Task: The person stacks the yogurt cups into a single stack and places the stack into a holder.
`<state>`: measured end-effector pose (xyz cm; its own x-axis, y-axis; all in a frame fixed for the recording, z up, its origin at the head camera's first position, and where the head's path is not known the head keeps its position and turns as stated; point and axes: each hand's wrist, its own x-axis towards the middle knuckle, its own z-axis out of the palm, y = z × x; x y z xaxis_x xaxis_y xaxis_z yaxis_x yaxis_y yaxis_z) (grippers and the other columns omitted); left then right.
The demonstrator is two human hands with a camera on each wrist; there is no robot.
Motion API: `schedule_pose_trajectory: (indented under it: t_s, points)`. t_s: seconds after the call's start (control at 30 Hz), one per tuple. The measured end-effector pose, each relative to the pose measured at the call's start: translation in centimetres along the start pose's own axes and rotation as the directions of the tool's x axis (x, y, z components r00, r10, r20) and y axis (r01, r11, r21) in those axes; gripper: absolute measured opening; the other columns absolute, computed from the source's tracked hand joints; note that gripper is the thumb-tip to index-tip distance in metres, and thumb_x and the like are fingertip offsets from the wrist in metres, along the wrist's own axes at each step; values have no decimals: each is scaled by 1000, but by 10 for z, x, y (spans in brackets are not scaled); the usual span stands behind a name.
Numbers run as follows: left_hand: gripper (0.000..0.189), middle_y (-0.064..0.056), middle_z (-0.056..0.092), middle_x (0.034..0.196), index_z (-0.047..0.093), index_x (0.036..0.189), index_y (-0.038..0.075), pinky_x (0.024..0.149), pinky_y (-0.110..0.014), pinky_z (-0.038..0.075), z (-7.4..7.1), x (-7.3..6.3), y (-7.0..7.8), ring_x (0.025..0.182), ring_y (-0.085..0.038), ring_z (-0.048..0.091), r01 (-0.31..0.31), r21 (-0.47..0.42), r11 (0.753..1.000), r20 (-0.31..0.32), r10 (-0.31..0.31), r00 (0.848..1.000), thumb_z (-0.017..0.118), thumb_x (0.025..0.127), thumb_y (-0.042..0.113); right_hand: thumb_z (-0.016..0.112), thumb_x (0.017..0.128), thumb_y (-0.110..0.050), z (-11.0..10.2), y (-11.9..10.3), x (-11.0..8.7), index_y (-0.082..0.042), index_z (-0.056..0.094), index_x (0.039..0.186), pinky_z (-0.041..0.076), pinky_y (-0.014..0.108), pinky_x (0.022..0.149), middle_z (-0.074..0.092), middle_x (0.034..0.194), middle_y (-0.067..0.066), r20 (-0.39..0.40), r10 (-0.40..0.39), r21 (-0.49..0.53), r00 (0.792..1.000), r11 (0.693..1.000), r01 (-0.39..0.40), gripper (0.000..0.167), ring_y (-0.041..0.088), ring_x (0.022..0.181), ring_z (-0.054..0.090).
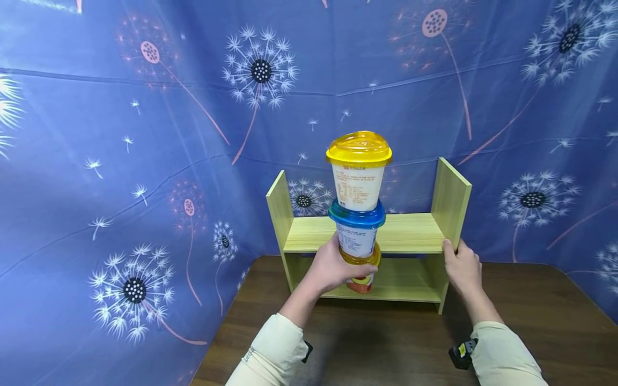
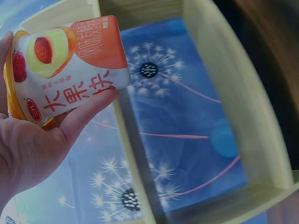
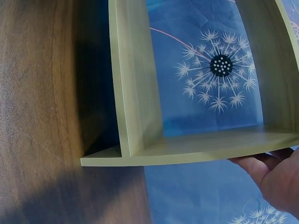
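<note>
Three stacked cups | left hand grips bottom cup | right hand clasps shelf side

A staged recording corner rather than a lived-in room: blue dandelion-print cloth curtains every side around a dark wooden desk bearing a small wooden shelf.
</note>
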<state>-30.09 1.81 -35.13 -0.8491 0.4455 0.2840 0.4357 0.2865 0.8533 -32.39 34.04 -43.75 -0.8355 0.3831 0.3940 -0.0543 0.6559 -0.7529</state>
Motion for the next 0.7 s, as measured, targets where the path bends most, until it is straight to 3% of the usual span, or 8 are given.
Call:
schedule_pose_trajectory:
  t_s: [0.2, 0.37, 0.5, 0.7]
  points:
    - [71, 11, 63, 116, 48, 133, 33, 85, -38, 55, -8, 22, 18, 102, -10, 64, 14, 1, 1000, 0, -14, 1000, 90, 76, 38, 36, 106, -39, 1, 0, 3, 2, 56, 113, 40, 68, 83, 56, 121, 42, -10, -14, -3, 1000, 1000, 14, 46, 63, 108, 52]
    - [70, 9, 64, 115, 49, 132, 30, 84, -39, 55, -15, 40, 26, 100, -12, 66, -9, 1, 1000, -15, 9, 1000, 90, 76, 37, 36, 106, -40, 0, 0, 3, 1, 56, 112, 40, 67, 82, 57, 119, 41, -12, -15, -2, 1000, 1000, 15, 47, 63, 107, 53]
    - [72, 8, 64, 115, 48, 134, 28, 85, -39, 55, -18, 54, 28, 101, -13, 65, -20, -9, 1000, -30, 20, 999, 91, 76, 35, 36, 107, -40, 0, 0, 2, 2, 56, 112, 40, 67, 82, 57, 119, 41, -12, -12, -1, 1000, 1000, 12, 46, 63, 108, 53]
    - [77, 9, 63, 115, 47, 137, 26, 86, -39, 54, -19, 65, 24, 102, -12, 64, 17, 38, 999, -62, -14, 998, 90, 75, 40, 36, 107, -39, 2, 3, -1, 2, 57, 114, 40, 68, 83, 57, 122, 41, -19, -20, 2, 1000, 1000, 20, 46, 63, 109, 52]
